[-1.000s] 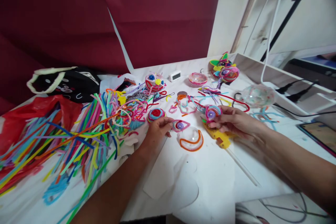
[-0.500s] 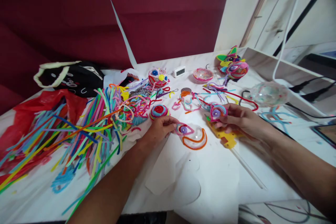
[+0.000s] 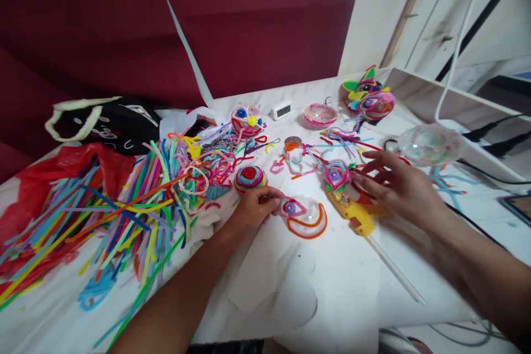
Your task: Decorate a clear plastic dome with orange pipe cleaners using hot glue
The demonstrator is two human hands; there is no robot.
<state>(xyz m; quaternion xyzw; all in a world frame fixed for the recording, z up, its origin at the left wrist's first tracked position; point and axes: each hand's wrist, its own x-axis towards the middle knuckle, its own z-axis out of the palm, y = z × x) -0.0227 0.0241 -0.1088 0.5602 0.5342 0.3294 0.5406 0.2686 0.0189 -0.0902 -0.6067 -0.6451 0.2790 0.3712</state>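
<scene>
My left hand (image 3: 258, 206) pinches the left edge of a clear plastic half ball (image 3: 312, 211) lying on white paper. The half ball carries a pink pipe-cleaner eye (image 3: 291, 208) with a purple centre, and an orange pipe-cleaner crescent (image 3: 307, 231) along its lower side. Fingers apart, my right hand (image 3: 390, 180) hovers at the right of a second pipe-cleaner eye (image 3: 336, 175), pink and blue with a purple centre. That eye rests at the tip end of a yellow glue gun (image 3: 360, 215), from which a clear glue stick (image 3: 394, 268) sticks out.
Bundles of coloured pipe cleaners (image 3: 143, 207) and a red plastic bag (image 3: 89, 157) cover the left side. A striped half ball (image 3: 249, 178) sits beyond my left hand. Farther back are a decorated ball (image 3: 248, 120), a small digital clock (image 3: 282, 110) and a clear bowl (image 3: 431, 144).
My right hand has let go of the second pipe-cleaner eye and drawn away to the right, its fingers spreading. The left hand keeps its pinch on the half ball.
</scene>
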